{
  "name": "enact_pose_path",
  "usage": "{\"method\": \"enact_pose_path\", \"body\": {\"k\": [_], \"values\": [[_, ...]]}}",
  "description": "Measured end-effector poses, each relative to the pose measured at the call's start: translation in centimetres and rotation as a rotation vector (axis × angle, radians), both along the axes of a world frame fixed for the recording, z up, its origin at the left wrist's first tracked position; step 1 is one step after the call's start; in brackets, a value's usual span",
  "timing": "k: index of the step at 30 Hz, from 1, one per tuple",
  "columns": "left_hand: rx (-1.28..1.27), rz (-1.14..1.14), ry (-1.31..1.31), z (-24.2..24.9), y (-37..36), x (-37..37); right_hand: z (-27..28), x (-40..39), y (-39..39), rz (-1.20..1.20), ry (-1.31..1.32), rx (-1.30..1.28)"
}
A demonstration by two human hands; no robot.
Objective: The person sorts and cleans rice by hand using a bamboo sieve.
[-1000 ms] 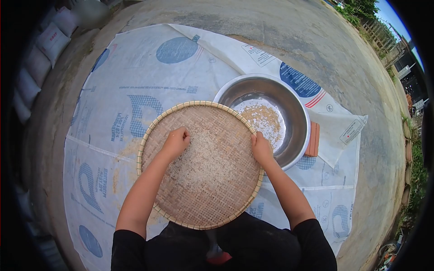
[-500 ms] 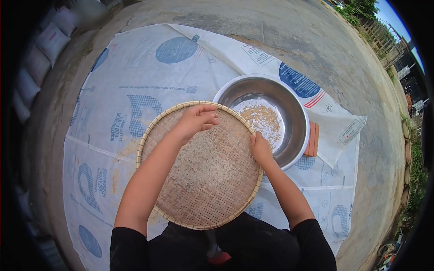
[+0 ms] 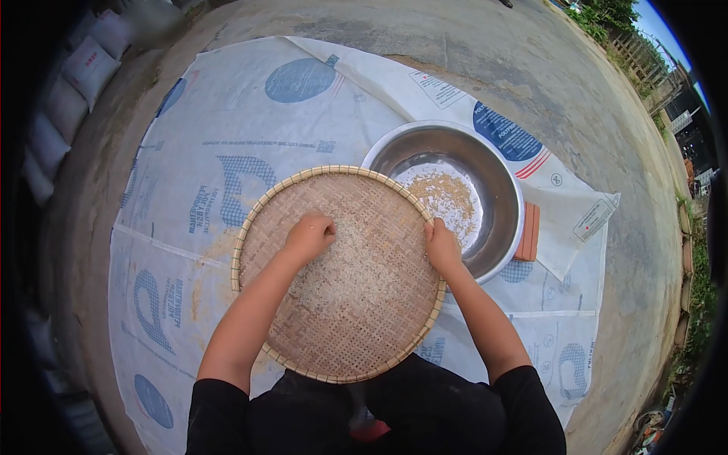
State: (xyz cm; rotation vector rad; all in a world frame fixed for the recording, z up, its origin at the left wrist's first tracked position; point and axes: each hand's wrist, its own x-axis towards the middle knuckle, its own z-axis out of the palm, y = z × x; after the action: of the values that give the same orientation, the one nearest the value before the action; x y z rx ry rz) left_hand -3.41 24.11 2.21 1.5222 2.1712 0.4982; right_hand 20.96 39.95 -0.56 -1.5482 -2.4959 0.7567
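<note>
A round woven bamboo winnowing tray (image 3: 362,343) is held in front of my body. Pale grains, looking like rice (image 3: 356,269), are spread over its middle. My right hand (image 3: 442,246) grips the right rim, fingers wrapped round the edge. Over the left part of the grains is my left hand (image 3: 311,236), its fingers curled together; whatever is in them is hidden. Behind the tray and to its right sits a wide metal basin (image 3: 497,201), partly covered by the rim. Yellowish husks or grains (image 3: 444,199) lie on the basin's bottom.
Printed white plastic sheeting (image 3: 189,171) covers the ground, with scattered yellowish bits left of the tray. Orange bricks (image 3: 528,231) stand against the basin's right side. Full white sacks (image 3: 91,68) line the far left. Concrete paving (image 3: 523,57) surrounds the sheet.
My left hand has come down from near the tray's far rim to the grains, and its spread fingers have curled in. My right hand keeps its hold on the rim.
</note>
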Motion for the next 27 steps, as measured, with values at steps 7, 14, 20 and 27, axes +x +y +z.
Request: {"method": "enact_pose_path", "body": {"k": [7,14,20,27], "values": [[-0.058,0.035,0.041,0.2,0.0,0.4,0.0,0.0,0.0,0.001,0.003,-0.002],[-0.13,0.046,0.04,0.5,0.2,0.6,-0.2,0.1,0.0,0.005,0.017,0.014],[-0.177,0.03,0.056,0.4,0.5,0.5,-0.1,0.0,0.0,0.007,0.028,0.027],[-0.145,0.259,-0.334,0.9,1.9,-0.8,-0.3,0.1,0.0,0.008,0.017,0.025]]}}
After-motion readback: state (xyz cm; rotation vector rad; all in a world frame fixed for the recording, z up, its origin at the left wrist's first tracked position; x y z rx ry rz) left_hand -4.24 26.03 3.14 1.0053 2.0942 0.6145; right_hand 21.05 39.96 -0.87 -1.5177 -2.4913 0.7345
